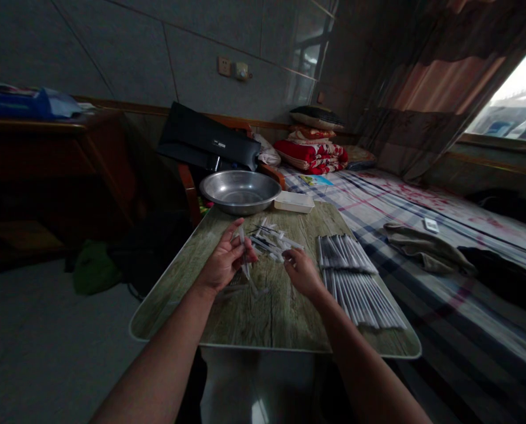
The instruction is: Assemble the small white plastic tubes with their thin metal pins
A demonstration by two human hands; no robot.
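Note:
My left hand (226,259) is closed on a slim translucent white piece (244,253), held roughly upright between thumb and fingers. What kind of piece it is, I cannot make out. My right hand (304,272) is closed in a pinch at the right edge of a loose pile of white and dark slender pieces (267,238); whatever its fingertips grip is too small to name. Right of that hand lie two rows of thin white sticks with dark tips (360,297), set side by side. More small translucent pieces (256,291) rest on the table below my left hand.
A wide metal basin (240,191) and a white plastic tray (294,202) stand at the far end of the wood-patterned table (284,324). Behind them a black monitor (209,138) leans on a chair. A bed with a checked sheet (369,218) runs along the right.

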